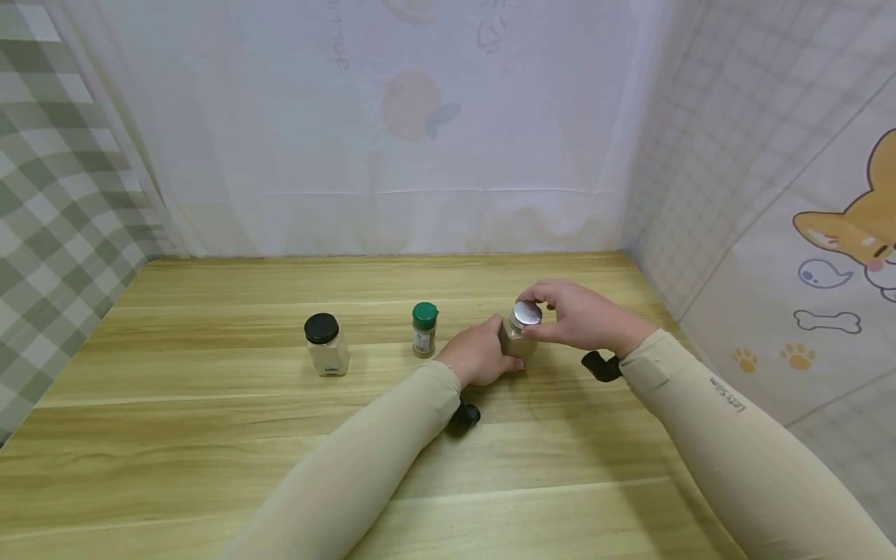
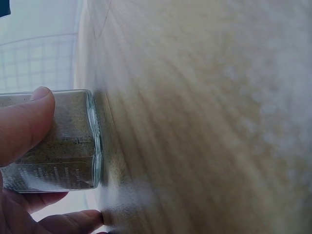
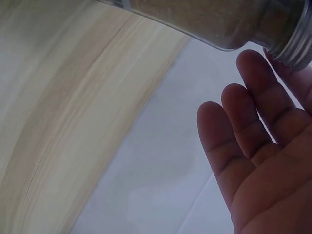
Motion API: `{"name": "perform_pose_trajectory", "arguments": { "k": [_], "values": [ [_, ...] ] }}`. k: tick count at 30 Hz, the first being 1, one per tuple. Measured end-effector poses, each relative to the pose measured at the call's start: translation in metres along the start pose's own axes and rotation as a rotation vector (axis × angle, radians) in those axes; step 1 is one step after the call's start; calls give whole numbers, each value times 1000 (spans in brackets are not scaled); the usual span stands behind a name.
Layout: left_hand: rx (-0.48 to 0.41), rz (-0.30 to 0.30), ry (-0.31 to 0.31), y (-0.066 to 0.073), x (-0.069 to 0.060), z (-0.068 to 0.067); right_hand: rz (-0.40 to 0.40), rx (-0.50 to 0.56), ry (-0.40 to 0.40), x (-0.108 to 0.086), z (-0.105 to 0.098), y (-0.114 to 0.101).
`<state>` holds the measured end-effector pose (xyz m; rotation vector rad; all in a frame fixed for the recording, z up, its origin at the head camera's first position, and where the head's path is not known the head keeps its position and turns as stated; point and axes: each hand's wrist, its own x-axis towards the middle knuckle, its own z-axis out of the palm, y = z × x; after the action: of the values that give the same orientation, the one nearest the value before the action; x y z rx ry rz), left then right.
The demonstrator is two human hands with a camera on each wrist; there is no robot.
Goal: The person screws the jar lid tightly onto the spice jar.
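Observation:
A clear glass jar of brownish powder (image 1: 518,344) stands upright at the right of the table, with a silver screw lid (image 1: 526,313) on top. My left hand (image 1: 479,355) grips the jar's body from the left. In the left wrist view the thumb (image 2: 29,124) lies across the glass jar (image 2: 63,136), whose base is at the tabletop. My right hand (image 1: 579,317) pinches the lid between thumb and forefinger. The right wrist view shows its other fingers (image 3: 217,131) extended below the ridged lid (image 3: 298,48); the thumb is out of sight there.
A small green-capped spice bottle (image 1: 424,330) stands left of my left hand. Farther left is a black-lidded jar of pale powder (image 1: 327,350). White curtains (image 1: 399,194) hang behind the wooden table (image 1: 210,435), and a patterned sheet (image 1: 742,257) hangs along its right side.

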<state>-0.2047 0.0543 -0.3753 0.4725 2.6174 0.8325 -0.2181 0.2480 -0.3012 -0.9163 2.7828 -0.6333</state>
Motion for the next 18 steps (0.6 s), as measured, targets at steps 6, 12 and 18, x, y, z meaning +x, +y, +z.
{"name": "perform_pose_trajectory", "arguments": {
  "k": [6,12,18],
  "values": [
    [14,1,-5,0,0,-1,67,20,19,1,3,-1],
    [20,6,-4,0,0,-1,72,25,28,-1,2,0],
    [13,2,-8,1,-1,-2,-7,52,4,-4,-1,2]
  ]
}}
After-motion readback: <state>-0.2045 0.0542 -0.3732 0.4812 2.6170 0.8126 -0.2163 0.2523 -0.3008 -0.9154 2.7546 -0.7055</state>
